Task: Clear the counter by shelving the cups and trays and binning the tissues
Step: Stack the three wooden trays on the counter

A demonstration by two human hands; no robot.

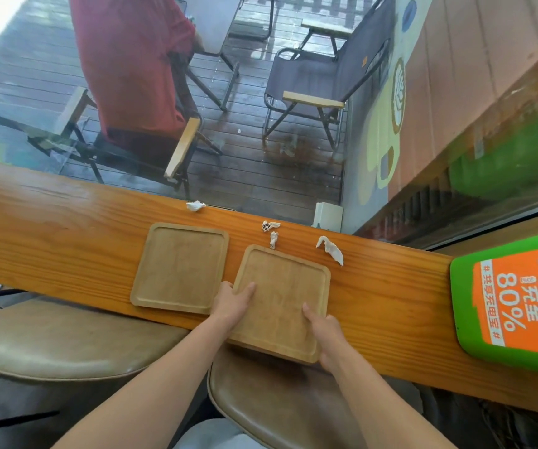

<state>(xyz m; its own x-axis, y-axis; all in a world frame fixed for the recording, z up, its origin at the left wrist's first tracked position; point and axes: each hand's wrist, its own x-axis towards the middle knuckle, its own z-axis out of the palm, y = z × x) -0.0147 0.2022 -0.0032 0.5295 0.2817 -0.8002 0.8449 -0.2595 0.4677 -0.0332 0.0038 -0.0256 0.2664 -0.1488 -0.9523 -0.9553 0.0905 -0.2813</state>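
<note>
we see our left hand (230,301) and right hand (322,332) each in a closed grip on one square wooden tray (280,299), thumbs on its smooth face, near edge jutting past the glossy, grained orange worktop (67,228). a matching round-cornered, raised-rim second tray (180,267) lies flat just beside it. four crumpled white tissues sit beyond: one (195,205) at the far edge, two small ones (270,225) (273,239), and a long twisted one (331,249).

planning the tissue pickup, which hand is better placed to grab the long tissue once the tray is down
Right. The right hand grips the held tray on the side nearest the long tissue; the left hand is across the tray, beside the other tray.
</note>
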